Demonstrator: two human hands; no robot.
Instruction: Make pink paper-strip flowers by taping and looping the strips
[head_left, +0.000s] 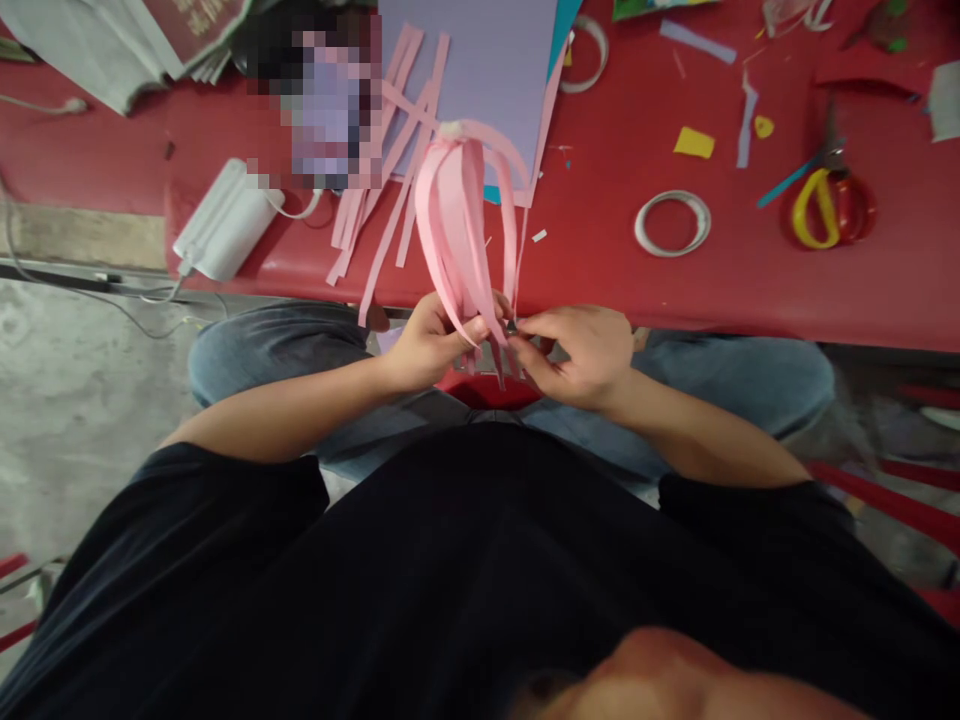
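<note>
My left hand (429,342) is closed around the lower ends of a bundle of pink paper strips (459,215), thumb pressed over them. The strips bow upward and meet at a joined top over the red table's edge. My right hand (581,352) pinches the same strip ends from the right side with fingertips together. Both hands meet just below the table's front edge, above my lap and a red stool seat (487,388).
On the red table (750,280) lie loose pink strips (390,170), a lilac paper sheet (480,70), two tape rolls (672,222), yellow-and-red scissors (829,205), paper scraps, a white power adapter (225,222) with cable, and folded newspapers at the far left.
</note>
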